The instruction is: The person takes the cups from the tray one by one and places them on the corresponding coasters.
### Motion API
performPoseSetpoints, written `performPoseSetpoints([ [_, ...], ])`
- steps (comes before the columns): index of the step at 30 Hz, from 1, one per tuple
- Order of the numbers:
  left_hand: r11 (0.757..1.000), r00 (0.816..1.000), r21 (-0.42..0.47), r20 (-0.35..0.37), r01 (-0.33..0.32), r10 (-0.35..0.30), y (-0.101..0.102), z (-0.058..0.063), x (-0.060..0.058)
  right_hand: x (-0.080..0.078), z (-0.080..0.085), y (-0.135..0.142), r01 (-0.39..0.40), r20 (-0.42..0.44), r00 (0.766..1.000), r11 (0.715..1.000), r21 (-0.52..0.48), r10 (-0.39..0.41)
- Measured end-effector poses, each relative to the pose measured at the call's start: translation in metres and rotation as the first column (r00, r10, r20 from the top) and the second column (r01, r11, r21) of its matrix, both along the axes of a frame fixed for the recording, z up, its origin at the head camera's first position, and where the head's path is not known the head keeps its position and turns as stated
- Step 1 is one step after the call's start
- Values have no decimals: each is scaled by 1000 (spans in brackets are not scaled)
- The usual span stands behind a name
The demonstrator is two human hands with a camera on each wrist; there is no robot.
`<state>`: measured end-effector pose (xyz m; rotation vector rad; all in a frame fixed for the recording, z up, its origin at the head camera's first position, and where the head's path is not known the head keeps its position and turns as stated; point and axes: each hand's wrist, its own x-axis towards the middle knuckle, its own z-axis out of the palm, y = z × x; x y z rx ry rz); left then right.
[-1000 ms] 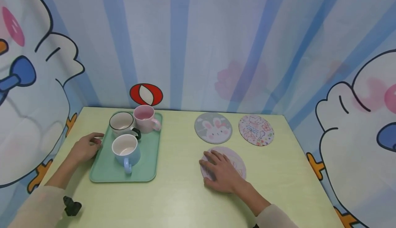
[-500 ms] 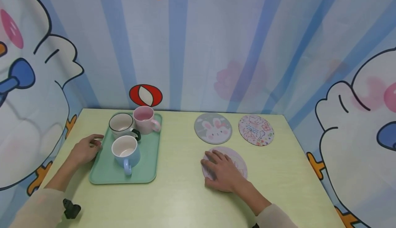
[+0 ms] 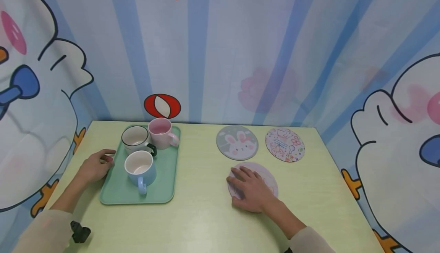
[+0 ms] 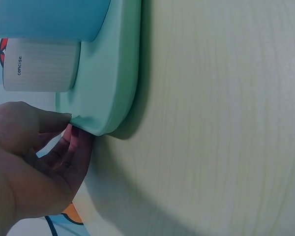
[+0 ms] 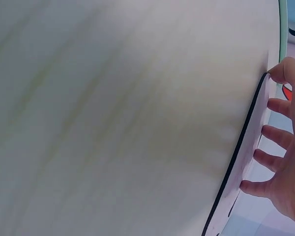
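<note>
Left grip (image 3: 95, 166) pinches green rectangular plastic-looking tray (image 3: 161, 188), likely steadying it; right grip (image 3: 253, 192), spread wide on round lilac coaster (image 3: 266, 173), perhaps guiding it.

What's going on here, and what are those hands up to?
A person's left hand holds the edge of a green tray carrying a blue mug, a white mug and a pink mug. Their right hand, fingers spread, rests on a lilac coaster. Farther back on the table lie a grey rabbit coaster and a floral coaster.
</note>
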<state>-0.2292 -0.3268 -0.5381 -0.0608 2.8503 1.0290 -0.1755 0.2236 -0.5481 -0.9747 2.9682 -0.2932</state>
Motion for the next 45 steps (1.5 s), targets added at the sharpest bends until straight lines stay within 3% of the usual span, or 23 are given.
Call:
performPoseSetpoints([
  [16,1000,998,7,55,-9,9,-4,6,0,-2,3,10,-2,3,1000,1000,16,2],
  [22,1000,999,16,51,-14,13,-5,4,1,-6,2,14,13,1,1000,998,54,-13],
  [28,1000,999,15,43,-9,8,-3,0,2,-10,-3,10,-19,-15,1000,1000,19,19],
  [40,1000,998,20,54,-13,12,0,3,2,-11,-2,22,102,-33,994,994,39,-101],
  [45,1000,999,24,44,-7,6,1,2,0,-11,-2,30,114,-19,993,993,38,-113],
])
